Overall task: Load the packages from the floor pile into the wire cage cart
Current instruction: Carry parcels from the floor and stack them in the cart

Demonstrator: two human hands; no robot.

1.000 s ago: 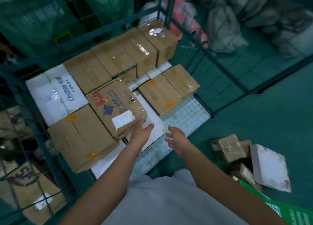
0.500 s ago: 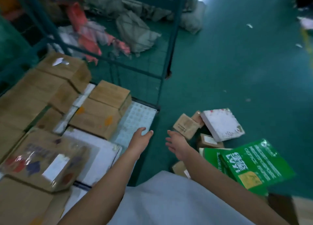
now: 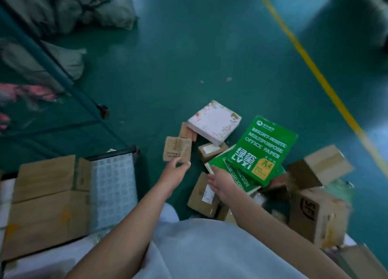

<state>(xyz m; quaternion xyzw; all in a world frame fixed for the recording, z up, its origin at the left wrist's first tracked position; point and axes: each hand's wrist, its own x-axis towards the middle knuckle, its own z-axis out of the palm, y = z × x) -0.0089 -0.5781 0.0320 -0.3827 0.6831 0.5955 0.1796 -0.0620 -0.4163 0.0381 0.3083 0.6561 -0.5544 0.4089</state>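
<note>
Over the floor pile (image 3: 241,163), both hands reach, empty.

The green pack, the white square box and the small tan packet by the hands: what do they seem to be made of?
Green pack: likely a glossy printed paper wrapper; its text reads "office paper, A4".
White square box: seems to be matte paperboard, speckled print, crisp edges.
Small tan packet: looks like plain brown cardboard, dull finish, with printed lines; blur leaves it uncertain.
</note>
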